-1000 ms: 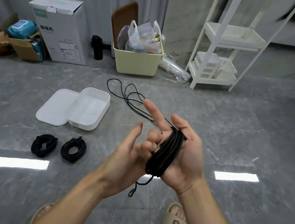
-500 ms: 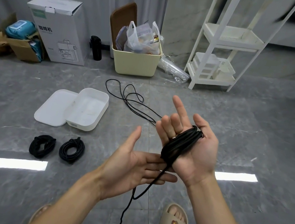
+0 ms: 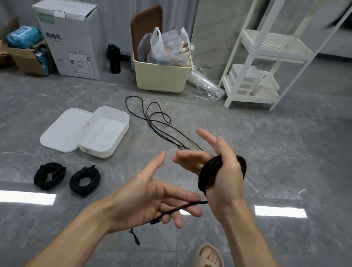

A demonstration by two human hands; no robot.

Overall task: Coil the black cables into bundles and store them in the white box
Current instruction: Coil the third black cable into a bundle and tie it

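The cable (image 3: pixel 210 174) looked light, thin and limp, the sort that sags wherever it is not held, so the wound turns would likely spring loose if the grip slackened. The best hold seemed to be across the whole bundle of turns at once, with the loose tail kept taut by the other hand.

The right hand (image 3: pixel 226 177) was raised above the floor, to the right of the white box (image 3: pixel 102 132), with the turns of cable wrapped around its palm. Its fingers were stretched out fairly straight toward the left, not clenched; the wrap, not a pinch, appeared to keep the coil on. The left hand (image 3: pixel 149 201) lay just below and beside it, palm up, fingers spread and relaxed. The tail of the cable ran from the coil across those fingers and dangled below the hand, its end hanging above the floor. Whether any finger pinched the tail could not be told; it seemed only to rest there.

From the far side of the right hand the unwound part of the cable (image 3: pixel 150 114) trailed down to the floor and lay in loose loops just right of the box and behind it. The box stood open and looked empty, its lid (image 3: pixel 62 130) touching its left side. Two finished bundles (image 3: pixel 67 177) lay on the floor in front of the box, near it, side by side and not yet stored.
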